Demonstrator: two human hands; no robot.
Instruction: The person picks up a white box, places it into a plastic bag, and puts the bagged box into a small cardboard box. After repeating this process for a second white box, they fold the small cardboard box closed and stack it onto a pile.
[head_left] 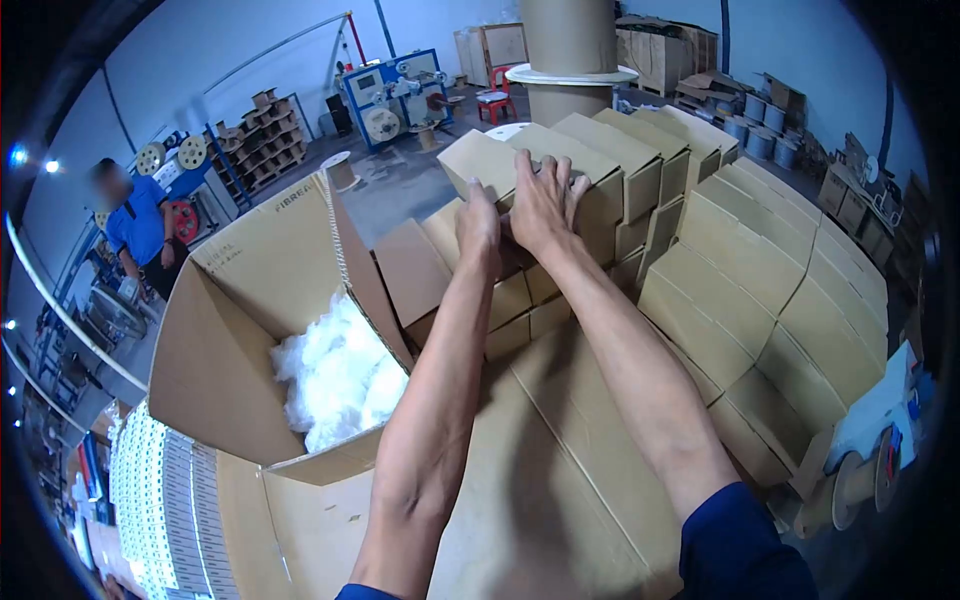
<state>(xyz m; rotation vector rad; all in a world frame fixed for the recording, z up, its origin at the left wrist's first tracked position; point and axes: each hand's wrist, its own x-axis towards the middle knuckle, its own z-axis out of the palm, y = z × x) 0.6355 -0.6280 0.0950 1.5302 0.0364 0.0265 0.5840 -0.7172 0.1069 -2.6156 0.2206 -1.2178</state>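
Observation:
My right hand (545, 205) reaches over a stack of small brown cardboard boxes, its fingers curled over the top front edge of one cardboard box (572, 150). Close beside it, my left hand (478, 225) grips at the front of the top row, its thumb pointing up against the neighbouring cardboard box (478, 160). My hands partly hide the box fronts, and the left fingertips are out of sight. To the left stands a large open carton (265, 240) holding a heap of clear plastic bags (340, 375).
More boxes (740, 270) are stacked at the right, one open-ended. Flat cardboard (540, 480) covers the surface before me. A big spool (570, 75) rises behind the stack. A person in a blue shirt (140, 225) stands far left, near machines. White printed boxes (160, 500) lie lower left.

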